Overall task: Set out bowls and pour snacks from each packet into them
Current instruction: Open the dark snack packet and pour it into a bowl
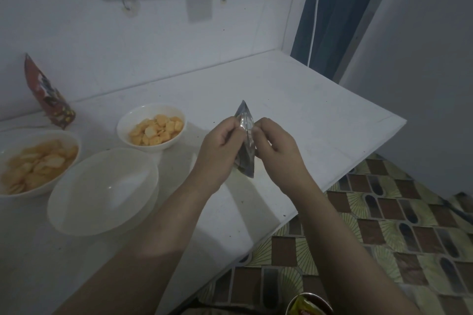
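Note:
A silvery snack packet [246,140] is held upright above the white table [307,123]. My left hand [220,151] pinches its left side and my right hand [276,148] pinches its right side near the top. A white empty bowl [102,190] stands to the left of my hands. Behind it a smaller white bowl [151,126] holds yellow round crackers. At the far left a third white bowl [35,161] holds pale chips.
A red printed packet [48,94] leans against the wall at the back left. The table's right edge drops to a patterned floor [384,225]. A round container with wrappers [309,304] sits at the bottom edge. A dark curtain [337,13] hangs at the back right.

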`<control>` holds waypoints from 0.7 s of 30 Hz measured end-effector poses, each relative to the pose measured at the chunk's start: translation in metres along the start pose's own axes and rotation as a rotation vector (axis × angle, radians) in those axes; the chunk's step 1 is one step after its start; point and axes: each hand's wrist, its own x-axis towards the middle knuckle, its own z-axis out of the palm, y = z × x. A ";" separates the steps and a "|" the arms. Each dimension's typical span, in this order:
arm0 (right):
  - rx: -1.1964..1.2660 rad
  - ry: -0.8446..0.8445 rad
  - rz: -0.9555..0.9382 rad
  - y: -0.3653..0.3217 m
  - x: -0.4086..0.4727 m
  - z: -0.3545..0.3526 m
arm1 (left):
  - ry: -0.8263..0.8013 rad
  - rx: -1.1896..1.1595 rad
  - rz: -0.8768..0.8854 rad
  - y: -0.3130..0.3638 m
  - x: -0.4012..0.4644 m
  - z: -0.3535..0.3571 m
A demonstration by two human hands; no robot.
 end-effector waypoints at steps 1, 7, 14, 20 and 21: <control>-0.003 -0.009 -0.002 0.000 -0.001 0.000 | -0.006 0.012 0.007 -0.001 -0.001 0.000; 0.035 -0.044 0.012 -0.001 -0.001 -0.002 | 0.010 -0.001 -0.003 0.000 -0.001 -0.001; 0.034 -0.206 0.075 -0.006 0.004 -0.016 | -0.101 0.073 -0.022 -0.003 0.007 -0.012; 0.063 -0.190 0.067 -0.002 0.003 -0.013 | -0.188 0.189 -0.035 0.001 0.009 -0.019; 0.070 -0.184 0.065 -0.002 0.003 -0.012 | -0.207 0.183 -0.037 0.002 0.010 -0.019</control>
